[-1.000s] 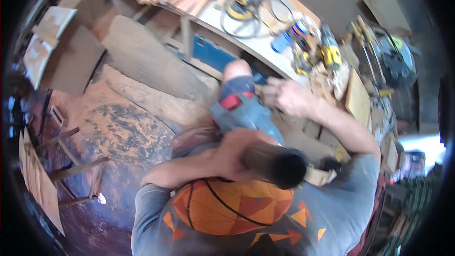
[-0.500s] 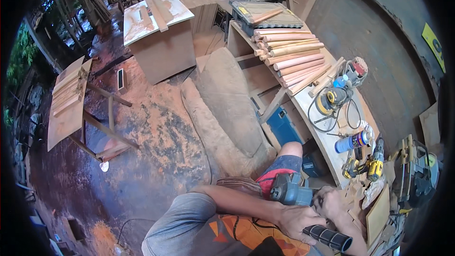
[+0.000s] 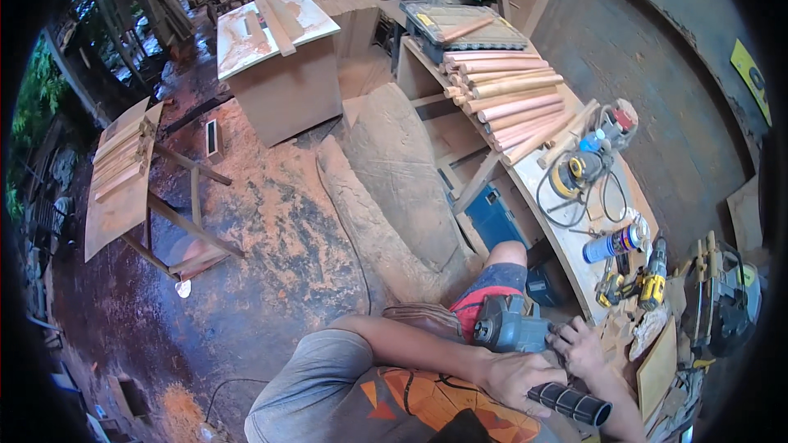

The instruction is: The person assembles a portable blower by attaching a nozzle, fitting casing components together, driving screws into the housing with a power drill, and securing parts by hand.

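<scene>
A blue-grey power tool with a rounded metal head lies over my lap, beside my bent knee. My left hand reaches across from the left, its fingers closed around the base of a black ribbed handle that points to the lower right. Whether this handle joins the tool is hidden under the hand. At the tool's right end is my right hand, with bent fingers gripping there; the fingertips are partly hidden.
On the bench at right lie wooden rods, a corded sander, a spray can and a yellow drill. A white-topped box stands ahead. At left, a board on a wooden stand bears strips. Sawdust covers the floor.
My right hand has shifted up slightly at the tool's end, and its fingers are more raised. The left hand keeps its hold. The whole view has moved a little.
</scene>
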### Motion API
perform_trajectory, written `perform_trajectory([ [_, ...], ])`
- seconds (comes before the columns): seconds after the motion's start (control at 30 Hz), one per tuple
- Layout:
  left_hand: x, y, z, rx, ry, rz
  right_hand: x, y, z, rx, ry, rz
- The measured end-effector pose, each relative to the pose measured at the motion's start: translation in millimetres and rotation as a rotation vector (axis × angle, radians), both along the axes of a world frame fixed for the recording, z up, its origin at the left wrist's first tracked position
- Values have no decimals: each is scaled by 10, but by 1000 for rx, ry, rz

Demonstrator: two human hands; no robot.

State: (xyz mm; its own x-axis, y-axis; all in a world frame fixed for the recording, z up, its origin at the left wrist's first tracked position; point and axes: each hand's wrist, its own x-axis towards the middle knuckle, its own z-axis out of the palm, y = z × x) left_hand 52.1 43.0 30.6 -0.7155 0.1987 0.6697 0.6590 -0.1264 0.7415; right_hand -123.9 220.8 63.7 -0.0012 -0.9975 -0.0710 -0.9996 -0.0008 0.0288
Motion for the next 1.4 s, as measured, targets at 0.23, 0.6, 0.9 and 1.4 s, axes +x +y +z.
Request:
perform_trajectory([
  [0.23,-10,-37,-25,-64,89,147,33,135,-379,-198,-234,-190],
  [0.6,-120,12,-30,-115,55,-28,135,288,-476,-350,-406,-444],
  [0.9,-90,122,-45,-71,108,-72,188,338,-256,-118,-207,-275],
  [1.4,-52,167,25,-96,11,-57,840,79,-205,-242,-979,-1330],
])
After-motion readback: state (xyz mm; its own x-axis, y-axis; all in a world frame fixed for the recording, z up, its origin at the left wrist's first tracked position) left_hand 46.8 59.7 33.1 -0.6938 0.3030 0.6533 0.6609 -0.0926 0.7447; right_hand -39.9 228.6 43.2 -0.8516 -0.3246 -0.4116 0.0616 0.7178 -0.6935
